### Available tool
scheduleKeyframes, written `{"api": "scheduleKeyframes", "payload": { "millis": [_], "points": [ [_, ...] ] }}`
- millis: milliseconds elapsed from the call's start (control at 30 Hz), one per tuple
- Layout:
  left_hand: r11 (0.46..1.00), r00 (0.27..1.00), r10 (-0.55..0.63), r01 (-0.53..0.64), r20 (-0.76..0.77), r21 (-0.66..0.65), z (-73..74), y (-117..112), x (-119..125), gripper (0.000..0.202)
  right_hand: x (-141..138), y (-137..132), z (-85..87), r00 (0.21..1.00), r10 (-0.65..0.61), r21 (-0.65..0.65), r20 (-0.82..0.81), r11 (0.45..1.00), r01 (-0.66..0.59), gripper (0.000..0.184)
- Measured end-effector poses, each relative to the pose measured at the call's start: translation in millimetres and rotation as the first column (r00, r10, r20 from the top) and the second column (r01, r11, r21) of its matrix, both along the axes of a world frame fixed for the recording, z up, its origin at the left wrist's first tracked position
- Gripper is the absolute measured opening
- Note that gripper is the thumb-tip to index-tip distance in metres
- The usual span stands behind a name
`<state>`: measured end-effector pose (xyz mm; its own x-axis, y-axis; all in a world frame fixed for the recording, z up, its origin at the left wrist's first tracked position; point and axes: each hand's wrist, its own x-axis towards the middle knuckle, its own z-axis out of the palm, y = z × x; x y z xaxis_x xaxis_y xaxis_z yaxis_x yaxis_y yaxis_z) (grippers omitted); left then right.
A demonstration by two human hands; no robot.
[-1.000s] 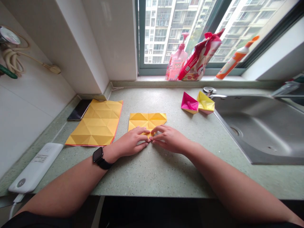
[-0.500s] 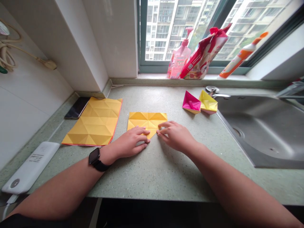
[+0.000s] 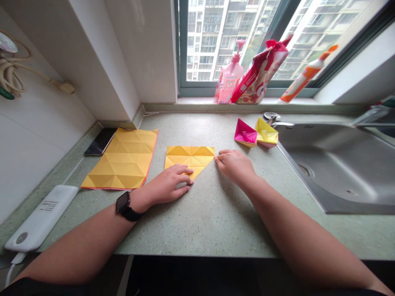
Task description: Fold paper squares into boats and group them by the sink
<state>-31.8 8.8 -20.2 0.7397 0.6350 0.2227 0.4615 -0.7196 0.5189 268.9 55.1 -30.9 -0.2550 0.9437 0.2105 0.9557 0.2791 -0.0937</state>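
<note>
A folded yellow paper (image 3: 191, 155) lies on the speckled green counter (image 3: 203, 209), its lower right edge folded into a slant. My left hand (image 3: 168, 184), with a black watch on the wrist, lies flat on the paper's lower left part, fingers stretched out. My right hand (image 3: 234, 164) rests at the paper's right corner, its fingertips pressing the end of the slanted fold. Neither hand grips anything.
A larger creased yellow sheet (image 3: 123, 159) lies to the left, partly over a dark phone (image 3: 100, 142). A white power bank (image 3: 40, 218) sits at the near left edge. Pink (image 3: 245, 133) and yellow (image 3: 267, 132) folded paper boats stand beside the steel sink (image 3: 336, 164). Bottles and a red bag stand on the sill.
My right hand slid to the right along the slanted fold, from the paper's lower tip to its right corner. My left hand stayed flat on the paper.
</note>
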Motion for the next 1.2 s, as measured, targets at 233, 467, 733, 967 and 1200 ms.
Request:
{"api": "scheduleKeyframes", "payload": {
  "millis": [233,467,733,967,1200],
  "points": [
    [1.0,1.0,-0.007,0.007,0.002,0.006,-5.3,1,-3,0.016,-6,-4,4.2,0.992,0.091,0.157,-0.083,0.985,-0.077,0.031],
    [1.0,1.0,-0.026,0.026,0.009,-0.003,-2.9,1,-2,0.019,-33,-34,10.0,0.842,0.51,0.068,-0.174,0.859,-0.507,0.021],
    [1.0,1.0,-0.026,0.026,0.013,-0.01,-4.1,1,-3,0.02,-36,-36,13.2,0.871,0.457,-0.051,-0.181,0.88,-0.472,0.017],
    [1.0,1.0,-0.019,0.019,0.009,-0.007,-5.2,1,-4,0.019,-14,-16,11.9,0.948,0.297,-0.045,-0.112,0.952,-0.303,0.027],
    [1.0,1.0,-0.026,0.026,0.017,-0.009,-5.3,1,-6,0.018,10,10,-5.2,0.991,0.014,0.062,-0.13,0.998,-0.005,0.037]
  ]
}}
